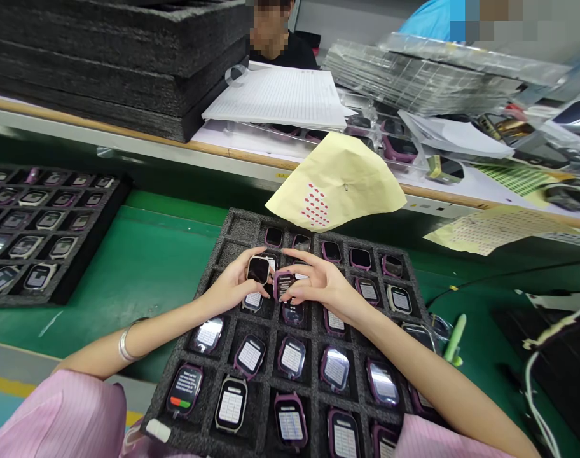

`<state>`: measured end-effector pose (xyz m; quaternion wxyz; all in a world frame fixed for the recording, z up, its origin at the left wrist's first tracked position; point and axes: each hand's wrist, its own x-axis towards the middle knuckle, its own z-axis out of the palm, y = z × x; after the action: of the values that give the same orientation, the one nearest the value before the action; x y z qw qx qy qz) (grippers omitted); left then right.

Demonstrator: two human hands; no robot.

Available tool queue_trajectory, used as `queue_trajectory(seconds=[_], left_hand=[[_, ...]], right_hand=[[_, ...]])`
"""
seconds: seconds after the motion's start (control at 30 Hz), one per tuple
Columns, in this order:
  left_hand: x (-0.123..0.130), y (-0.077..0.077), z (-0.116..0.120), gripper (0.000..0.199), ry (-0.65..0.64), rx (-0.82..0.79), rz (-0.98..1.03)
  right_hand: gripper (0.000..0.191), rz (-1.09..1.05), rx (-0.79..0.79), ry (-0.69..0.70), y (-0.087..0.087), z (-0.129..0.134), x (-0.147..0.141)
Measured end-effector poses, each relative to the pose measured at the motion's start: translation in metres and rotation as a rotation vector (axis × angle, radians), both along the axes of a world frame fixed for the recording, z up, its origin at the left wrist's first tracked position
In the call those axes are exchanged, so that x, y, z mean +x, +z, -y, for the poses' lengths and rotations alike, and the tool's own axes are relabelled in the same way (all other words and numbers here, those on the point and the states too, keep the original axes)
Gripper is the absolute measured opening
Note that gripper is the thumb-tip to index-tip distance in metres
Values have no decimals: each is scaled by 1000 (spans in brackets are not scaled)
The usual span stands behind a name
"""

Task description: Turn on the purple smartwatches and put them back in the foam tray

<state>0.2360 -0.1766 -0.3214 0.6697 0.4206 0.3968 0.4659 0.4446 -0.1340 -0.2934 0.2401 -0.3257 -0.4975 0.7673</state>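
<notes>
My left hand [240,280] grips a smartwatch body [258,270] with a pale frame and a dark screen, thumb below and index finger above. Close beside it, my right hand [318,280] has its fingers closed on a purple-framed smartwatch body [284,286] whose lit screen shows small text. Both are held over a black foam tray [266,413] with square pockets. Most pockets hold watch bodies, such as a pale one [231,404] and a purple one [290,420], many with white lists on screen. Another watch [185,388] shows red and green buttons.
A second foam tray of watches [49,216] lies left on the green bench [151,248]. Stacked black foam [128,70], papers [280,95] and clear plastic trays [414,76] fill the shelf. Yellow paper [342,184] hangs over the tray's back edge. A person [290,51] sits opposite.
</notes>
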Motion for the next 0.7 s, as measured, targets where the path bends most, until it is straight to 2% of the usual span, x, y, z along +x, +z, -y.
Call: queue_trajectory(seconds=[0.1,0.17,0.33,0.4,0.57,0.63,0.7], left_hand=[[1,4,-1,64,48,-24,-1],[2,4,-1,65,56,-34,-11],[2,1,-1,67,49,-21,-43],[1,-1,-1,67,39,-16,-38],[0,0,-2,65,86,7,-36],[-1,1,-2,64,135,20,-24],[-1,2,-2,64,158,23,-5]], right_hand=[[77,68,88,52,-5,1,0],[75,186,217,125,-6,2,1],[63,577,895,326,-1,4,10],[61,611,1036,360,-1,3,12],[56,608,1203,349,-9,2,12],[53,539,1154,271,-11,3,11],[48,419,1002,138,-12,5,8]])
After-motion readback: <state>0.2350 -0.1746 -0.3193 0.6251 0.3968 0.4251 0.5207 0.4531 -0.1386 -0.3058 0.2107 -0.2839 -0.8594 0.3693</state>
